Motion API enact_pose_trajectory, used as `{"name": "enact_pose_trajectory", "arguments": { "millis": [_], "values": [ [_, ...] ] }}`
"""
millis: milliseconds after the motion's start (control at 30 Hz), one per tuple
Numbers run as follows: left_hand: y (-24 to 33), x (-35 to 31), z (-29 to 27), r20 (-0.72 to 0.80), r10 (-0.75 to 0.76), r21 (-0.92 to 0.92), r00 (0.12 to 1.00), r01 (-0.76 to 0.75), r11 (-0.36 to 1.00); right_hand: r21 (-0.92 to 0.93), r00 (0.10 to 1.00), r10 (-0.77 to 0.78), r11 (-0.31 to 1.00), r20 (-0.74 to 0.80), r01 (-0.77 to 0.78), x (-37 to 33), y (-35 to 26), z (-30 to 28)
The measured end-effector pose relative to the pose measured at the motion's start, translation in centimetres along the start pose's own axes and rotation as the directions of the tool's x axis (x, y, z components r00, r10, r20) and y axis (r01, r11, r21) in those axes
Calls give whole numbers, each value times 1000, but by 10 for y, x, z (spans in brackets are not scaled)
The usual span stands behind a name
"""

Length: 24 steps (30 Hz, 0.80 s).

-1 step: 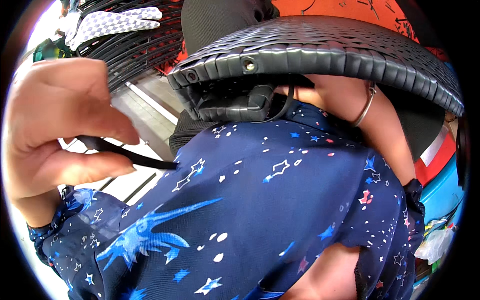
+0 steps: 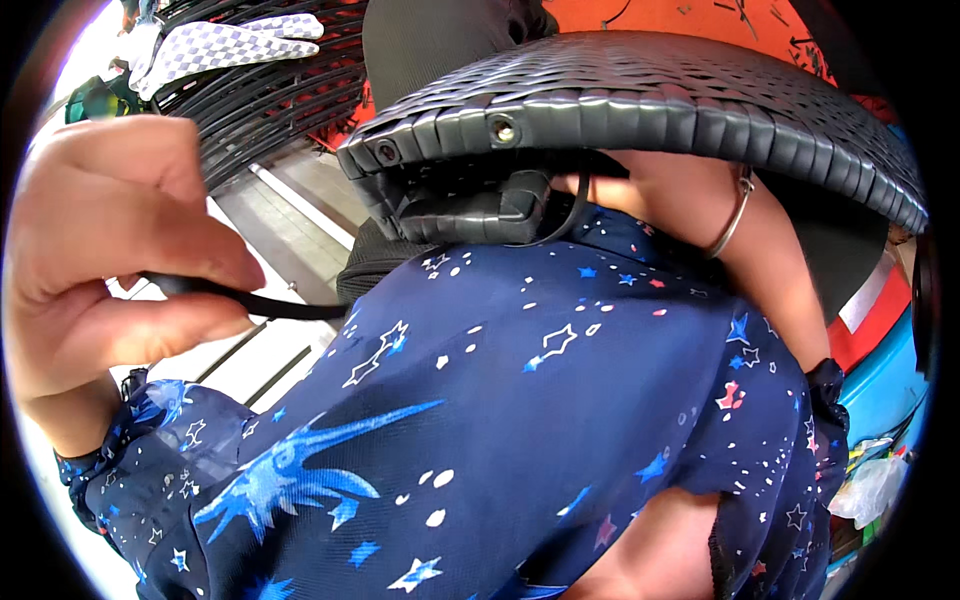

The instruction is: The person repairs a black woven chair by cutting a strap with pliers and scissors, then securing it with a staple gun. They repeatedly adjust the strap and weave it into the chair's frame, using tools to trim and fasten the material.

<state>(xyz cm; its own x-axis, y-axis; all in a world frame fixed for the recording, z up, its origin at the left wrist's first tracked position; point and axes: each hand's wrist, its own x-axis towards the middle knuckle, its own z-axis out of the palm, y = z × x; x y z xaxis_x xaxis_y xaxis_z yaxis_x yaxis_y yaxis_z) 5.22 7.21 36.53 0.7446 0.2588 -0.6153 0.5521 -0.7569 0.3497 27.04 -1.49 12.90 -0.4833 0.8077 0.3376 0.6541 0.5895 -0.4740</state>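
At the left, my left hand [image 2: 130, 250] pinches a flat black plastic strip [image 2: 300, 308] between thumb and fingers; its free part runs right toward my lap. A curved black woven wicker panel [image 2: 620, 90] rests across my lap, with two screw holes in its wrapped edge. Under that edge is a strip-wrapped block [image 2: 470, 215], with a thin loop of strip [image 2: 580, 205] beside it. My right hand [image 2: 610, 188] reaches beneath the panel from the right, a metal bangle on the wrist. Its fingertips are hidden behind the block and panel.
A bundle of black strips [image 2: 270, 110] lies at the upper left, with a checkered glove [image 2: 235, 48] on it. An orange-red surface [image 2: 680, 20] with strip scraps shows behind the panel. At the right are a blue container [image 2: 880, 350] and a clear plastic bag [image 2: 872, 492].
My left hand has shifted slightly left with the strip, whose end now sits a little higher. My right hand and the panel have barely moved.
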Motion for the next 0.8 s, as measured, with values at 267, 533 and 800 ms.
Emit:
{"name": "enact_pose_trajectory", "arguments": {
  "millis": [267,533,800],
  "values": [
    [16,-13,0,-272,-186,43,944,205,978,-4,1000,19,1000,6,-19,-2,-8,-16],
    [27,-28,44,-432,-62,231,900,176,957,40,993,73,996,95,-77,-2,-9,-7],
    [28,11,25,-308,-69,319,949,171,932,85,993,82,992,84,-89,3,-6,1]
  ]
}}
